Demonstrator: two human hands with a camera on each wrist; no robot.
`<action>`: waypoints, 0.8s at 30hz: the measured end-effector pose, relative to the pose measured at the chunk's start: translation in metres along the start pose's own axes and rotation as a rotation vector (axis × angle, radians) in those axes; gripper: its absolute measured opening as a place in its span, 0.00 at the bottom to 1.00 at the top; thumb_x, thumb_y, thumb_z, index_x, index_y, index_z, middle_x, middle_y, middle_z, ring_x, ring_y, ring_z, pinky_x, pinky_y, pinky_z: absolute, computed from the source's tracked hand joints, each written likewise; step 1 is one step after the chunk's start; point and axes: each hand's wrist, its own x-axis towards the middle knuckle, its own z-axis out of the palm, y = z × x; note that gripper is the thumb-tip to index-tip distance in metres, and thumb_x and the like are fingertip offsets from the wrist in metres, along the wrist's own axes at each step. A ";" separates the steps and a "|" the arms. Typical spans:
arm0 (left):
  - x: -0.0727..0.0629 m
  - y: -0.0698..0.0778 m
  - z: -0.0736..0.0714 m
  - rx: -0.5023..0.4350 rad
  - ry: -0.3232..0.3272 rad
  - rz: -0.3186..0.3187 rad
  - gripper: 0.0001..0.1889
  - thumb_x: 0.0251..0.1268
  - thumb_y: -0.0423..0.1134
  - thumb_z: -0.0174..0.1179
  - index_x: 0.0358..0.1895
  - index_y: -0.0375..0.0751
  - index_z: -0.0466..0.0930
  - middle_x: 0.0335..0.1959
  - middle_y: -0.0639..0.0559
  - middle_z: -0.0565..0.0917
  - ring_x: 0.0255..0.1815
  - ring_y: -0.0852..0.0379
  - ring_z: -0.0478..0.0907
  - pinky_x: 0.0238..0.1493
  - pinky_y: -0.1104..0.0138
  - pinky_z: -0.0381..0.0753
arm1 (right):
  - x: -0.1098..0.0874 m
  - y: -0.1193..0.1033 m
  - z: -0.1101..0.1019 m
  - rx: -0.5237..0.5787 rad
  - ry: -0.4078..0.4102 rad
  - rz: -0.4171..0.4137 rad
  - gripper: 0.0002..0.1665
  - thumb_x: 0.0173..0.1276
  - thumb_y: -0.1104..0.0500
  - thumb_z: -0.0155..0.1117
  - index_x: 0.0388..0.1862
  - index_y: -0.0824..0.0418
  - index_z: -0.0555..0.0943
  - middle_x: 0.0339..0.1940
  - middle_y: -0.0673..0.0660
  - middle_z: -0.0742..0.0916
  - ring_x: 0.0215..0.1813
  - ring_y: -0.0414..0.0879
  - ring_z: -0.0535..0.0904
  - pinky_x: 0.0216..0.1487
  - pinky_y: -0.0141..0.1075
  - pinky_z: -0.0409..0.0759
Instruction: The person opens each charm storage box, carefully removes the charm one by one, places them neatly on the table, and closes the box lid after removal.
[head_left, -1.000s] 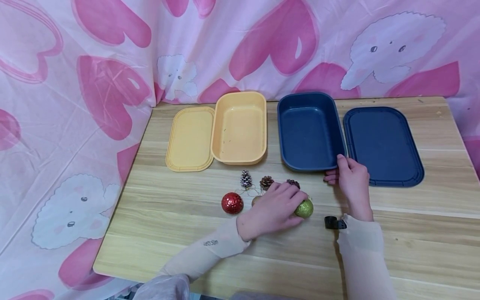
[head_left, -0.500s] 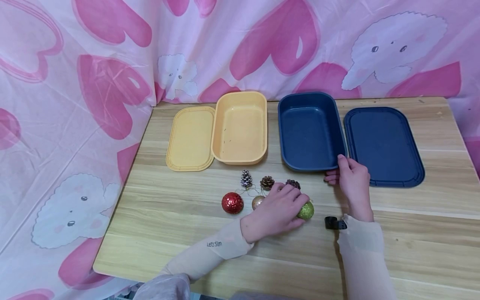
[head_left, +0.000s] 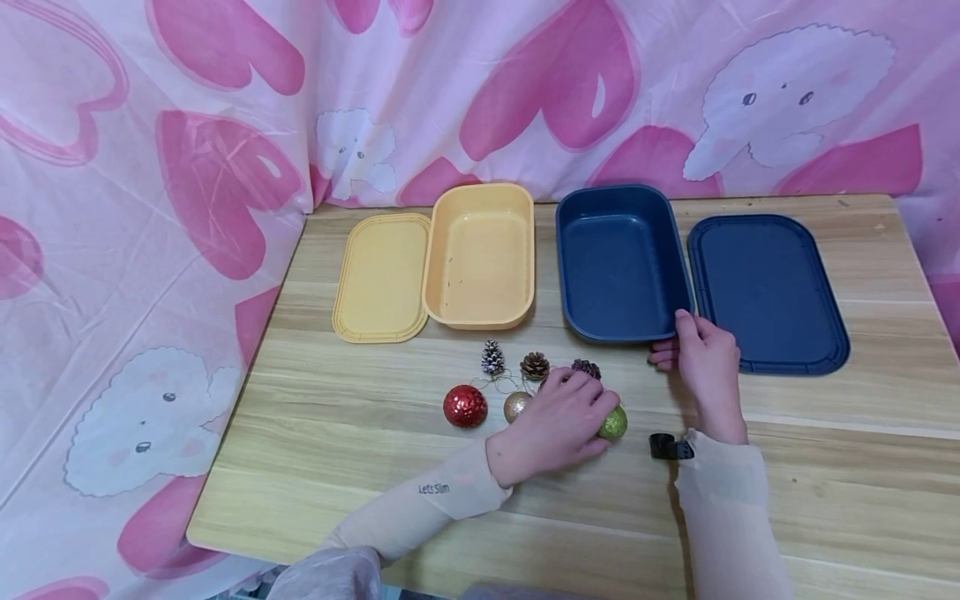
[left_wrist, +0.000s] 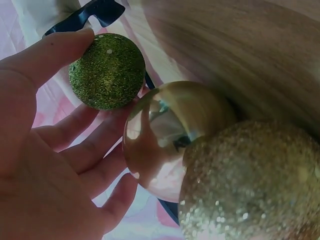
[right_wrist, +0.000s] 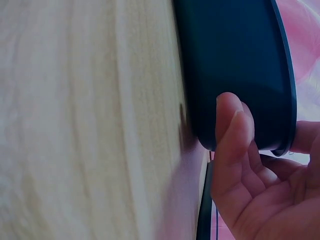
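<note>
My left hand [head_left: 551, 429] pinches a green glitter ball [head_left: 614, 424] between thumb and fingers, low over the table. In the left wrist view, a shiny gold ball [left_wrist: 165, 145] lies beside the fingertips and a gold glitter ball [left_wrist: 255, 185] is closer to the camera. From the head view, the hand hides the shiny ball. A red sequin ball [head_left: 465, 407] lies further left. Behind the balls are a white-tipped pine cone [head_left: 492, 358], a brown one and a darker one [head_left: 587, 367]. My right hand [head_left: 708, 371] grips the near right corner of a dark blue box [head_left: 622, 267], thumb at the rim.
A yellow box [head_left: 480, 267] stands left of the blue one, its yellow lid [head_left: 382, 279] alongside. The dark blue lid [head_left: 768, 292] lies right of the blue box. Pink patterned cloth [head_left: 420, 100] hangs behind the wooden table [head_left: 337, 458].
My left hand has shifted slightly right, and the green ball has moved a little right and nearer. More of the gold glitter ball shows. The right hand stays on the blue box.
</note>
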 end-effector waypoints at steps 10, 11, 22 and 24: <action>0.002 0.003 0.006 0.055 0.029 0.010 0.23 0.64 0.61 0.55 0.55 0.53 0.73 0.48 0.58 0.81 0.56 0.58 0.73 0.61 0.62 0.68 | 0.000 0.000 -0.001 -0.007 -0.004 0.011 0.35 0.75 0.37 0.41 0.48 0.67 0.78 0.20 0.40 0.87 0.25 0.39 0.87 0.31 0.29 0.84; 0.002 0.003 0.007 0.062 0.034 0.011 0.22 0.64 0.60 0.55 0.55 0.53 0.73 0.48 0.58 0.81 0.55 0.59 0.73 0.61 0.63 0.68 | 0.001 0.000 -0.001 -0.007 -0.005 0.011 0.35 0.75 0.37 0.41 0.48 0.67 0.78 0.20 0.40 0.87 0.25 0.39 0.86 0.31 0.29 0.84; 0.002 0.005 0.008 0.128 0.058 0.032 0.19 0.64 0.60 0.54 0.50 0.55 0.74 0.44 0.60 0.81 0.51 0.60 0.74 0.59 0.64 0.67 | 0.001 0.000 -0.002 0.000 -0.012 0.017 0.34 0.75 0.37 0.41 0.47 0.67 0.78 0.20 0.40 0.87 0.25 0.39 0.87 0.31 0.28 0.83; 0.002 0.005 0.009 0.129 0.051 0.032 0.19 0.64 0.61 0.55 0.50 0.55 0.74 0.44 0.60 0.81 0.51 0.60 0.74 0.59 0.64 0.67 | 0.001 -0.001 -0.002 0.004 -0.012 0.019 0.33 0.75 0.37 0.42 0.46 0.65 0.78 0.20 0.40 0.87 0.25 0.39 0.87 0.31 0.28 0.83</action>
